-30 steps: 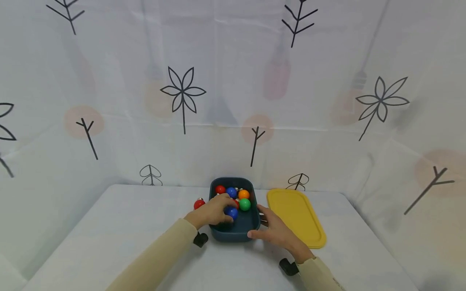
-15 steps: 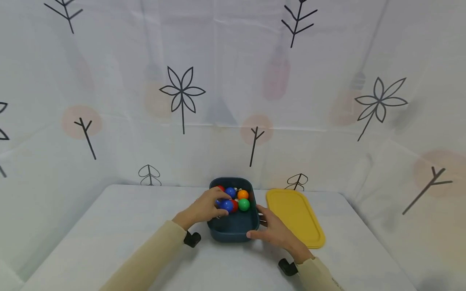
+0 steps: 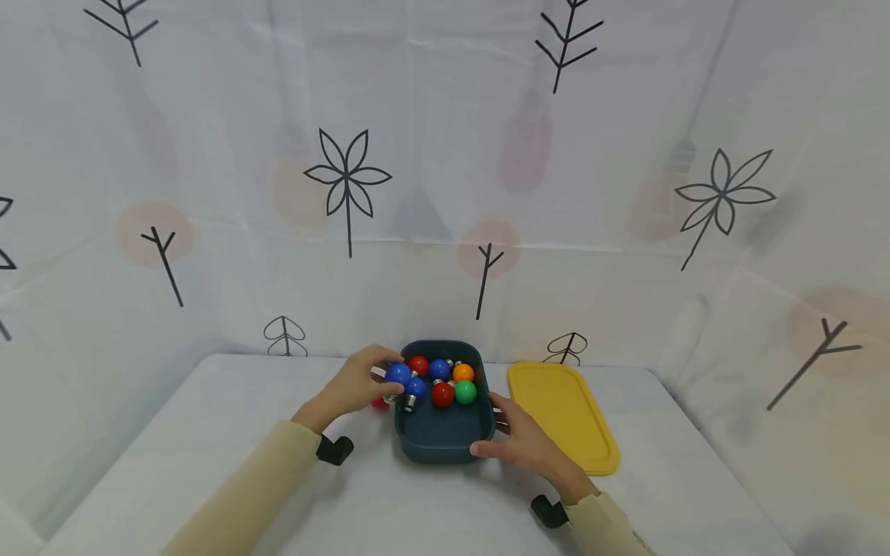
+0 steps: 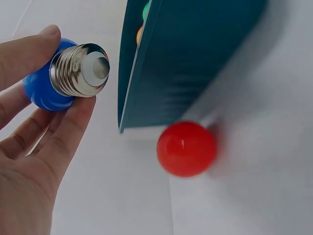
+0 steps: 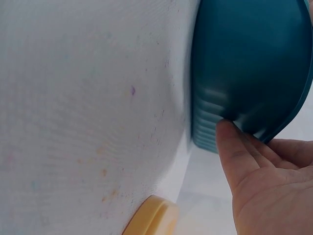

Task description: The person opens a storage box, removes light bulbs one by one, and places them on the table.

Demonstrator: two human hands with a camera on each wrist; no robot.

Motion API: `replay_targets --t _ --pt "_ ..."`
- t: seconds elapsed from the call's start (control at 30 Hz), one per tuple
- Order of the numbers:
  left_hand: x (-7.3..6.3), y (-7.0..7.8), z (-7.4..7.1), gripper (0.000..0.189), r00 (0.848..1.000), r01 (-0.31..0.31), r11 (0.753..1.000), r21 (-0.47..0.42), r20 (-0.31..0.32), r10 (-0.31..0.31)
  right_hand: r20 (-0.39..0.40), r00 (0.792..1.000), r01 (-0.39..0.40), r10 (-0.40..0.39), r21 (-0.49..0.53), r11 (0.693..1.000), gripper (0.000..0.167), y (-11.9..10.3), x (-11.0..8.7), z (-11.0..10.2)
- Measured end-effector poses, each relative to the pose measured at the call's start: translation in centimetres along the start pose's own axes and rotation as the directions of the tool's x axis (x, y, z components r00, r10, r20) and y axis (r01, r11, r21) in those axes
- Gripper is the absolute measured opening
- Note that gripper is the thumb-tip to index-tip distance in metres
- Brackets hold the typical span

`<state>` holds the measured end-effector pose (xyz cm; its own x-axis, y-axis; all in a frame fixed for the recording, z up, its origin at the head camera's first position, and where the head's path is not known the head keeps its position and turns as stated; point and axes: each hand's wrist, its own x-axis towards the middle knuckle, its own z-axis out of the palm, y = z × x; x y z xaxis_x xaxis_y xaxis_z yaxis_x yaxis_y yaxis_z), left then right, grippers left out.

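Observation:
My left hand (image 3: 356,381) pinches a blue light bulb (image 3: 399,374) between thumb and fingers at the box's left rim. In the left wrist view its silver screw base points away from the palm. The dark teal box (image 3: 445,452) holds several coloured bulbs: a red bulb (image 3: 443,394), a green bulb (image 3: 466,391), an orange bulb (image 3: 463,374) and another blue bulb (image 3: 416,388) among them. My right hand (image 3: 531,444) rests against the box's right wall, fairly straight fingers (image 5: 234,147) touching it, thumb near the front corner.
A red bulb (image 4: 186,149) lies on the white table outside the box's left side, partly hidden by my left hand in the head view. To the right of the box lies a flat yellow lid (image 3: 566,417). A patterned cloth (image 3: 417,193) hangs behind.
My left hand has lifted a blue bulb from among the others and carried it left to the box's rim. The right hand stays against the box.

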<state>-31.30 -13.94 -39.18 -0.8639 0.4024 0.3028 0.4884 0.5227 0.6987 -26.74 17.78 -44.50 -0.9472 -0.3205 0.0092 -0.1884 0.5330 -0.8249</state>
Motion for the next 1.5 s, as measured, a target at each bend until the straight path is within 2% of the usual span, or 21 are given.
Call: replay_targets --t 0.2,0.43,0.63,0.83,1.03,1.27,1.5 --pt "-0.7 -1.1 -1.3 0.047 0.998 0.061 0.998 0.032 -0.034 -0.06 -0.002 1.0 -0.005 0.005 -0.014 1.0 0.098 0.0 0.1 0.0" --pt "-1.2 -2.7 -1.9 0.047 0.987 0.145 0.988 0.047 -0.068 -0.142 -0.004 1.0 -0.008 0.008 -0.022 1.0 0.098 0.2 0.1 0.0" --pt "-1.4 -4.3 -2.0 0.048 0.972 0.228 0.968 0.103 -0.086 -0.22 0.003 1.0 -0.016 0.016 -0.01 1.0 0.098 0.4 0.1 0.1" --pt "-1.5 -5.7 -2.0 0.05 0.965 0.257 0.958 0.124 -0.087 -0.247 -0.001 1.0 -0.02 0.02 -0.015 1.0 0.098 0.3 0.2 0.1" --pt "-1.4 -7.0 -1.9 0.051 0.951 0.304 0.945 0.116 -0.085 -0.296 -0.001 1.0 -0.017 0.017 -0.017 1.0 0.098 0.2 0.2 0.1" --pt "-1.5 -7.8 -1.6 0.05 0.932 0.361 0.927 0.104 -0.084 -0.353 0.0 1.0 -0.018 0.018 -0.016 1.0 0.097 0.0 0.2 0.1" --pt "-1.6 -8.3 -1.3 0.051 0.919 0.393 0.912 0.115 -0.078 -0.386 0.003 1.0 -0.012 0.012 -0.018 1.0 0.097 0.0 0.1 0.0"
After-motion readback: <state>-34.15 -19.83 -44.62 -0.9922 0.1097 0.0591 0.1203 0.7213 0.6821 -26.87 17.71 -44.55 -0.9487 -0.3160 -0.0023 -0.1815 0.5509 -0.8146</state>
